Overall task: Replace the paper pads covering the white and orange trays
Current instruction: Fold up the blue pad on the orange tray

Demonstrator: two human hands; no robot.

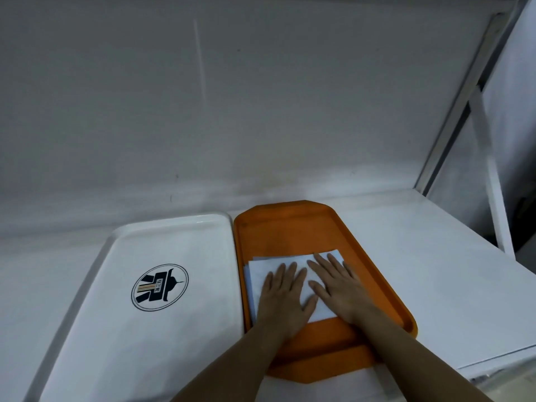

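An orange tray [290, 227] lies on the white table, right of a white tray [174, 242] that carries a round black logo [160, 286]. A folded white paper pad [261, 266] rests in the orange tray's middle. My left hand [282, 297] lies flat on the pad with straight fingers. My right hand [338, 282] presses flat beside it on the pad's right part, fingers spread. The white tray's surface bears no loose paper that I can see.
The white table [435, 256] runs right to an edge near a white metal frame [475, 134]. A pale wall [261, 111] stands right behind both trays. The two trays touch along their long sides.
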